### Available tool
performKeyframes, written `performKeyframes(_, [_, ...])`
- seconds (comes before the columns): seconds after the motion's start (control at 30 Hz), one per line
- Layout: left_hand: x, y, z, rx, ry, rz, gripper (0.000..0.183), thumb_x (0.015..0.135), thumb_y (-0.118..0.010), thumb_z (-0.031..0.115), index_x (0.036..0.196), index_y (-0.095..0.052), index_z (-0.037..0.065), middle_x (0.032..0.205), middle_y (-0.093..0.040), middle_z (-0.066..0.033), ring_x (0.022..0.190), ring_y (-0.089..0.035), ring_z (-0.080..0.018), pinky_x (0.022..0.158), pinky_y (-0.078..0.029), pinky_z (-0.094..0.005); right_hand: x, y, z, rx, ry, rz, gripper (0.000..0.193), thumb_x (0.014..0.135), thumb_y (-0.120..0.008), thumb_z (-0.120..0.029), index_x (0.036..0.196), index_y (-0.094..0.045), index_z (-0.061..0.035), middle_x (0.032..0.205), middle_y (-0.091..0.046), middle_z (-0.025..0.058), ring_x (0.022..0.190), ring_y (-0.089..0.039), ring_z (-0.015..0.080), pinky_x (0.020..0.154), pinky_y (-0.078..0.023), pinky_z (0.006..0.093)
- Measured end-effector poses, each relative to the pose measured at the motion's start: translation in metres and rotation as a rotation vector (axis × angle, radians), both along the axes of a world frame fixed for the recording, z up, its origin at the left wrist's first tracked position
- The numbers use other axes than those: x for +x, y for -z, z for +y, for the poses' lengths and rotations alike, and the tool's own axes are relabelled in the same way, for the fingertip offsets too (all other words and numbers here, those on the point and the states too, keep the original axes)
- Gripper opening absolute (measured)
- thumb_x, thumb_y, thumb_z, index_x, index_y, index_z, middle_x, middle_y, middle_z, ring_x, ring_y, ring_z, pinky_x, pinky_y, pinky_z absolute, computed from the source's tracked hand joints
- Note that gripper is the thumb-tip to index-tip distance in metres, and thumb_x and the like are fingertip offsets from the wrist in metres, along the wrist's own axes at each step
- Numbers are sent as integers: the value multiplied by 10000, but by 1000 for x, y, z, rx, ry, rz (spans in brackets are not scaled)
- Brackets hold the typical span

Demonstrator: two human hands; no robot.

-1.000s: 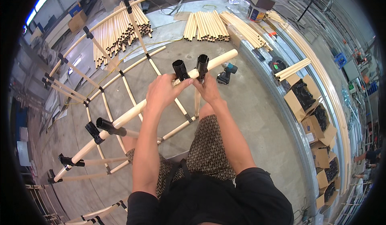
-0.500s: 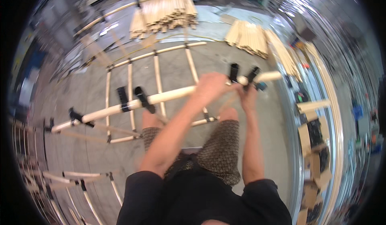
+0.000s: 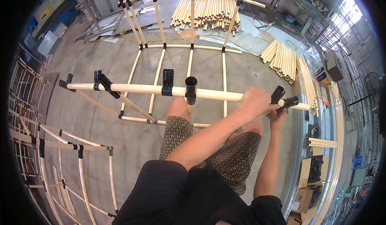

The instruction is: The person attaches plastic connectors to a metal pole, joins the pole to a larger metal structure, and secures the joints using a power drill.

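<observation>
A long cream pipe [image 3: 217,95] crosses in front of me, part of a frame joined by black connectors. My left hand [image 3: 255,101] is closed around it near its right end. Just beyond, my right hand [image 3: 277,119] reaches up from below, its fingers closed on a black pipe connector [image 3: 290,101]; some fingertips are hidden. Beside it another black connector [image 3: 278,93] points upward, close to my left fingers. Farther left on the pipe sit an upright black connector [image 3: 168,82] and an open-ended one [image 3: 191,89].
Lower cream pipes [image 3: 161,70] of the frame run over the concrete floor around my legs. Pipe bundles [image 3: 206,10] lie at the back, with a shorter stack [image 3: 281,62] to the right. Cardboard boxes [image 3: 303,201] stand at the right; another pipe frame [image 3: 82,176] is at lower left.
The view has turned, so the pipe and both hands appear farther right and lower. Both hands stay near the pipe's right end, and the left has come closer to the connectors.
</observation>
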State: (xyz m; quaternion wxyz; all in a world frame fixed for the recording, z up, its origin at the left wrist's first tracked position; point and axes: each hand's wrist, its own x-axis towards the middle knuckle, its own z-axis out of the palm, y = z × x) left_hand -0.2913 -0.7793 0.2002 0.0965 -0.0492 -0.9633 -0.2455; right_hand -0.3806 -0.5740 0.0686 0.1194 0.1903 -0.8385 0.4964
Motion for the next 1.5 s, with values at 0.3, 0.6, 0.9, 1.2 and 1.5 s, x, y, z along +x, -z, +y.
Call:
performKeyframes(0.3, [-8,2,-4,18,5,-43,682,876,-610,680,721,-744,30,701,-701,-147,718,-719,-311,648,-541,-417,-20,42,16,-59,-38,3,285,953,-686,-82,1194,-595,40,1093,-684,86,920,-618,147,773,-520,320])
performKeyframes(0.6, [12,32,-8,175,33,344,502,899,-688,492,1000,-701,0,1018,-700,-176,902,-690,-341,748,-537,-454,1,8,0,15,-84,-24,384,994,-663,-158,1270,-533,74,1119,-680,123,1033,-636,195,868,-519,363])
performKeyframes(0.9, [270,-67,-226,571,-506,671,343,898,-697,44,1237,-647,15,1191,-697,-94,1060,-655,-176,885,-523,-330,96,-111,-41,359,-308,-445,283,993,-683,-201,1045,-684,77,792,-693,78,718,-668,154,660,-532,290])
performKeyframes(1.2, [401,31,-396,235,-1283,849,356,993,-655,296,1154,-680,-21,1006,-732,-135,927,-658,-195,848,-512,-340,123,-178,-152,189,-448,14,203,972,-695,-122,1022,-698,75,834,-716,100,778,-681,138,761,-538,299])
performKeyframes(1.5, [511,75,-635,273,-1465,989,524,973,-683,429,1218,-631,-31,1064,-692,-137,1010,-634,-219,895,-482,-353,111,-154,-213,568,-871,239,460,771,-868,-327,1037,-722,19,832,-714,192,720,-698,349,709,-550,392])
